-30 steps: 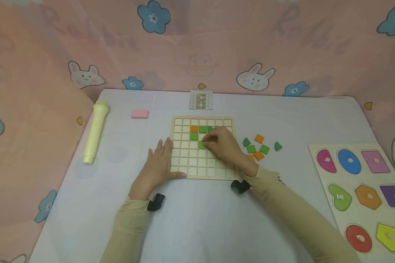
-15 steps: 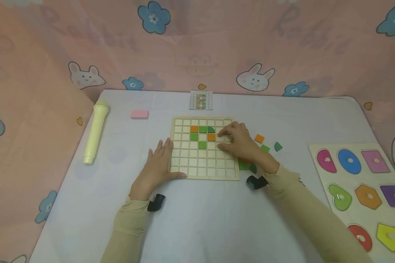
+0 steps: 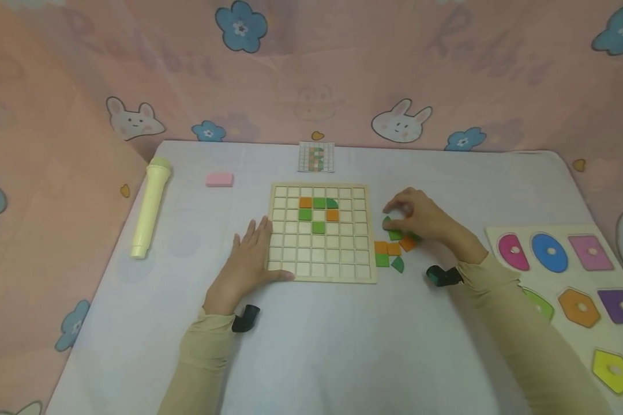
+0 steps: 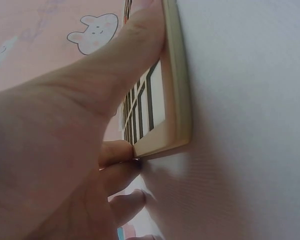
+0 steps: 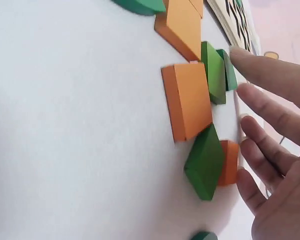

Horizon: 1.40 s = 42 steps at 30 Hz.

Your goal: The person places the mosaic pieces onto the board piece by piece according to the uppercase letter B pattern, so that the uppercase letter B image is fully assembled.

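My left hand (image 3: 244, 262) rests along the left edge of a wooden grid board (image 3: 296, 253), fingers straight, thumb over its near corner. Several tiles sit in the board's upper middle, among them an orange square (image 3: 332, 215), a green square (image 3: 318, 227) and a dark green quarter-circle (image 3: 331, 203). Right of the board, my right hand (image 3: 430, 220) hovers over loose tiles, thumb and fingers apart. Its fingertips are close to another dark green quarter-circle tile (image 5: 230, 71); touching or not, I cannot tell. A loose orange tile (image 5: 192, 100) and a green tile (image 5: 206, 162) lie below.
A printed pattern card (image 3: 316, 157) lies behind the board. At the left are a pink block (image 3: 220, 180) and a pale yellow microphone-shaped object (image 3: 151, 210). A shape puzzle board (image 3: 540, 276) lies at right, partly covered by the right sleeve.
An orange square now sits in the board below the quarter-circle, released by my right hand. That hand has moved right, off the board to the loose tiles. My left hand has stayed put.
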### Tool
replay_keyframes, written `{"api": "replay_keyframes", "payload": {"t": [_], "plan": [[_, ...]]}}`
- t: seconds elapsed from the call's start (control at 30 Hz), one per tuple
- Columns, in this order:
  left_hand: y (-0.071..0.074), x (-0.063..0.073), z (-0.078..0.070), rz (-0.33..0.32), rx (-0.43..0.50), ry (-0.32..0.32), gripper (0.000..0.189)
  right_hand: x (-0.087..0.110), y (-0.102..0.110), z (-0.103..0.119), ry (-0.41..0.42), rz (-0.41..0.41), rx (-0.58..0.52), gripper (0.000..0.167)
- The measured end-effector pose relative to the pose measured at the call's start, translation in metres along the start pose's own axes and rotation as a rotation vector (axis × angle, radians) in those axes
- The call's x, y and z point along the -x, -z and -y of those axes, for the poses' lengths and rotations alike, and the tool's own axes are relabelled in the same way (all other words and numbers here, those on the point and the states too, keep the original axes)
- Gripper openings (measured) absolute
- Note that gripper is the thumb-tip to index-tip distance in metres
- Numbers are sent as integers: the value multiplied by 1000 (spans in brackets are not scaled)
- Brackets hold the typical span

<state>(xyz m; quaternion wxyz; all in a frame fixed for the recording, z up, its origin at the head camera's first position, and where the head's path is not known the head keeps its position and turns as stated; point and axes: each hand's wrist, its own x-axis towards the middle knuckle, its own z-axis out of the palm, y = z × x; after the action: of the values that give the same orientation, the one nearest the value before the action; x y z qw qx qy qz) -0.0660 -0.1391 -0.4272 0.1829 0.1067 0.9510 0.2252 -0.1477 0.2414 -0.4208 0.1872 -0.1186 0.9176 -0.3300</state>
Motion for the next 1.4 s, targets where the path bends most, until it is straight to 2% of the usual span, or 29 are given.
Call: {"api": "replay_keyframes", "payload": {"t": [0.4,0.73,0.83,0.93,1.03,1.1,1.23,1.4], "plan": [[0,0,1,0,-1,0,129,5,-1,2,8,-11,39,27],[0,-1,2,2,-3,3,129,3,-7,7,-39,-23,12,20],[0,-1,2,1,-3,3,129,5,-9,12,-20,-37,9,18],[0,-1,2,1,-3,0,129,6,-13,19,17,-38,22,26],[0,-1,1,2,1,0,130,6,-19,26,52,-28,-2,31],[-1,-1,1,0,1,-3,130,5,-23,30,72,-37,-32,26],[0,0,1,1,4,0,130,3,-32,36,99,-106,-97,12],[1,1,1,3,3,4,130,-4,-43,44,99,-161,-178,12]]}}
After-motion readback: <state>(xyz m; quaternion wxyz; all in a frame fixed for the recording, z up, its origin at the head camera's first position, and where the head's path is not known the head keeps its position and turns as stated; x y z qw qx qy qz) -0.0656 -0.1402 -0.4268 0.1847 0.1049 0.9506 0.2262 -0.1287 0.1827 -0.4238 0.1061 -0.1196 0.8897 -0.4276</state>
